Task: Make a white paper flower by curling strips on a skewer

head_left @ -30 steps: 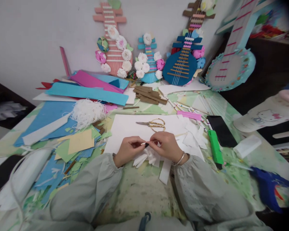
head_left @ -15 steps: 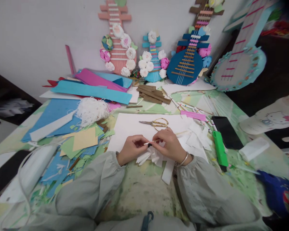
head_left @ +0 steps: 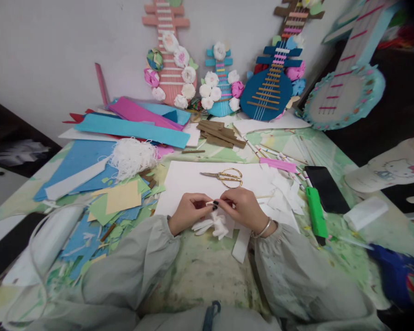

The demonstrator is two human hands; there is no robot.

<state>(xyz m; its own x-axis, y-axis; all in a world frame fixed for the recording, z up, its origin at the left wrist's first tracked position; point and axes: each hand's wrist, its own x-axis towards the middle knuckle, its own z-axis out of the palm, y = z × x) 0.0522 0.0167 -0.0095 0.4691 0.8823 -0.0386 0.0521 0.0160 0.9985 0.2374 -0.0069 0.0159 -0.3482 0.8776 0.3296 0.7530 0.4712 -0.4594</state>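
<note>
My left hand (head_left: 192, 210) is closed in a pinch on a small piece of white paper (head_left: 209, 202), mostly hidden by the fingers. Close against it, my right hand (head_left: 242, 208) pinches the same piece. A thin pale stick (head_left: 265, 196) pokes out from behind my right hand; whether the fingers grip it is hidden. Below the fingertips lie gathered white paper pieces (head_left: 212, 225), and a flat white strip (head_left: 240, 246) lies near my right wrist. Gold-handled scissors (head_left: 224, 176) rest just beyond my hands on a white sheet (head_left: 179, 177).
Paper scraps (head_left: 124, 197) and a white string heap (head_left: 133, 157) are at left. White strips (head_left: 288, 195), a green glue gun or cutter-like tool (head_left: 315, 212), a black phone (head_left: 326, 188) and a tumbler (head_left: 388, 165) stand right. Decorated paper lutes (head_left: 267, 94) line the back.
My hands stay together with small finger movements. The stick's visible end has tipped lower, and the white pieces below the fingers have shifted slightly. The scissors' handles are now more fully visible.
</note>
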